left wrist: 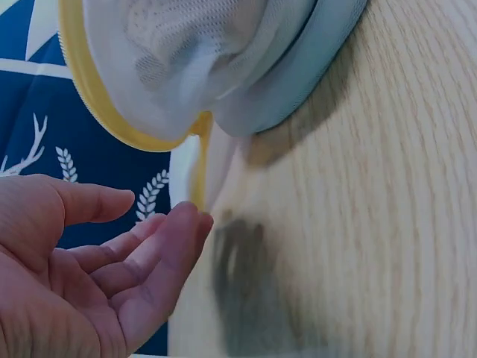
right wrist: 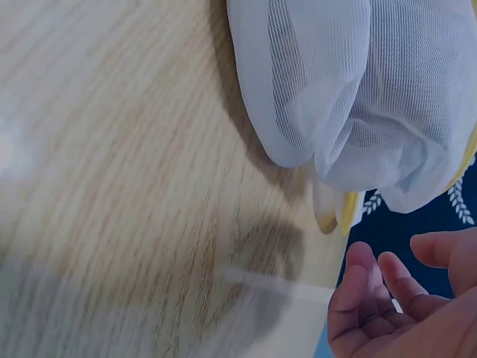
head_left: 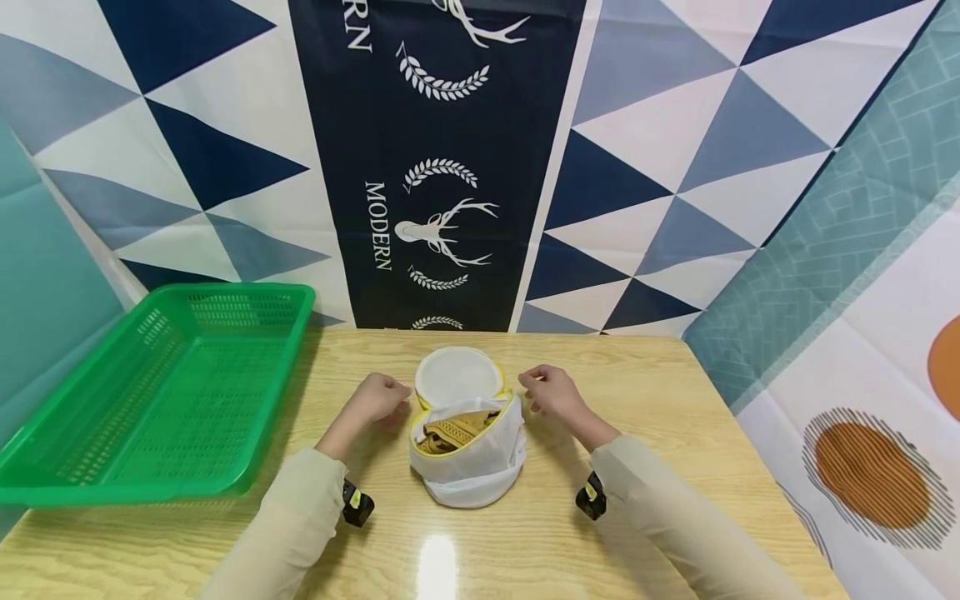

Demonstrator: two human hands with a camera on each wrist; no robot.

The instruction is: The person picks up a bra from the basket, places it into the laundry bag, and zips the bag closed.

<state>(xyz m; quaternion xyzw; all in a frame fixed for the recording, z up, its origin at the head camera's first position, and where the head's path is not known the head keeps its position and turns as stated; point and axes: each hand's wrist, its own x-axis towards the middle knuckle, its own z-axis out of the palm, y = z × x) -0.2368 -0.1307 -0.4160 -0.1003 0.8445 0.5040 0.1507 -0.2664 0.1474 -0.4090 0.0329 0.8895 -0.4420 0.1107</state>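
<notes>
A white mesh laundry bag (head_left: 471,475) with yellow trim stands on the table, its round lid (head_left: 457,377) laid back toward the wall. Through the opening shows a mustard-yellow item (head_left: 456,431) with rows of small marks, partly hidden by the bag's side. To the left of the lid, my left hand (head_left: 380,397) hovers with loosely bent fingers; the left wrist view has its fingertips (left wrist: 182,216) apart from the yellow edge. On the other side, my right hand (head_left: 552,389) is close to the bag, fingers loosely curled, thumb apart. Neither hand holds anything.
A large green plastic basket (head_left: 251,433) with perforated sides is at the left of the wooden table (head_left: 637,383). Patterned cloth (head_left: 450,125) covers the wall behind the table's far edge, and more cloth (head_left: 847,358) hangs along the right side.
</notes>
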